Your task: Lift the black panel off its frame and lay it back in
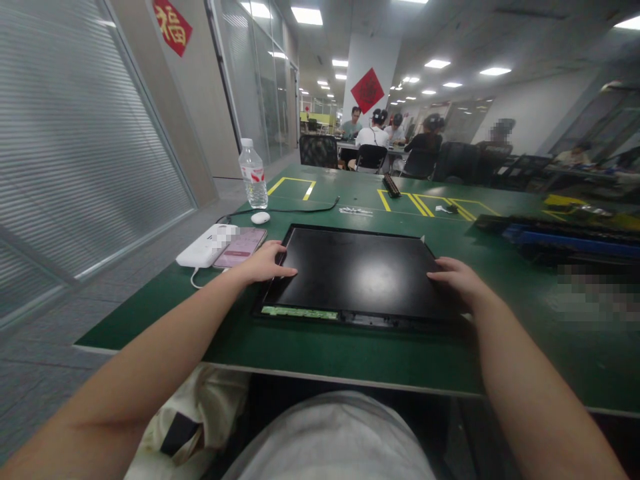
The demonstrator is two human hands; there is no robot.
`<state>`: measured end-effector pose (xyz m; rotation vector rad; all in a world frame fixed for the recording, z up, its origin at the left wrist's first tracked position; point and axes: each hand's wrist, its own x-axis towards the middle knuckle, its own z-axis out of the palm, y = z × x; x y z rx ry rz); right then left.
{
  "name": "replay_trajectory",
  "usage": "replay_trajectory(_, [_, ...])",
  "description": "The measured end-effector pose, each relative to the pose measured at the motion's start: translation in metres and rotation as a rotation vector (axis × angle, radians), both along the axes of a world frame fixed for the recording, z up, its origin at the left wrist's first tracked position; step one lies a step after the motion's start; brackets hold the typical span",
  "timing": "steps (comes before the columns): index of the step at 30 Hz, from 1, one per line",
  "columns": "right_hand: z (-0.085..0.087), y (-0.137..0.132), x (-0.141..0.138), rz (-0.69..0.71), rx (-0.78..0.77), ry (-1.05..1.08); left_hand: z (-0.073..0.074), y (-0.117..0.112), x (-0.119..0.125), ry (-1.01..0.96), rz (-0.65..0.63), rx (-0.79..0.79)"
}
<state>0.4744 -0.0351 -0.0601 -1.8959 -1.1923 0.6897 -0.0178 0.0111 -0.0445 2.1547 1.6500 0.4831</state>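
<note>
A black flat display panel [355,270] lies on the green table in front of me, its face catching a pale glare. Along its near edge a green circuit-board strip [300,312] shows beside a dark bar. My left hand [265,262] grips the panel's left edge, thumb over the face and fingers at the rim. On the opposite side my right hand [459,280] holds the right edge, fingertips resting on the surface. Whatever lies under the rim is hidden.
Left of the panel are a phone [241,247], a white power bank [207,245], a white mouse-like object [261,218] and a water bottle [253,177]. A black cable [300,211] runs behind. Dark and blue parts [565,240] lie right. Several people sit at far tables.
</note>
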Motion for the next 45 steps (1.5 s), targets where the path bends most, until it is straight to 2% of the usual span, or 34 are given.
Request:
replay_trajectory(5, [0.000, 0.000, -0.002, -0.007, -0.014, 0.031, 0.001, -0.002, 0.001, 0.014, -0.004, -0.001])
replay_trajectory(13, [0.002, 0.001, -0.003, 0.023, 0.034, -0.052, 0.002, -0.002, 0.002, 0.039, -0.004, -0.015])
replay_trajectory(19, [0.002, 0.002, -0.003, 0.007, 0.003, -0.054, 0.003, -0.003, 0.002, 0.021, -0.013, -0.020])
replay_trajectory(24, [0.004, 0.001, -0.006, 0.069, 0.015, -0.083, 0.000, -0.001, 0.000, -0.001, -0.010, -0.009])
replay_trajectory(32, [0.006, -0.001, -0.007, 0.005, -0.033, 0.108, -0.001, 0.000, 0.000, -0.002, -0.040, 0.003])
replay_trajectory(38, [0.002, 0.008, 0.004, -0.089, 0.103, -0.072, -0.003, 0.000, -0.002, 0.009, -0.099, 0.042])
replay_trajectory(40, [0.003, 0.015, 0.008, -0.099, 0.100, -0.134, -0.004, 0.000, -0.002, 0.017, -0.107, 0.039])
replay_trajectory(42, [0.007, 0.024, 0.010, -0.072, 0.053, -0.220, -0.005, 0.000, -0.002, 0.025, -0.106, 0.035])
replay_trajectory(45, [0.012, 0.043, 0.009, 0.052, 0.032, -0.423, -0.004, -0.001, -0.001, 0.020, -0.104, 0.042])
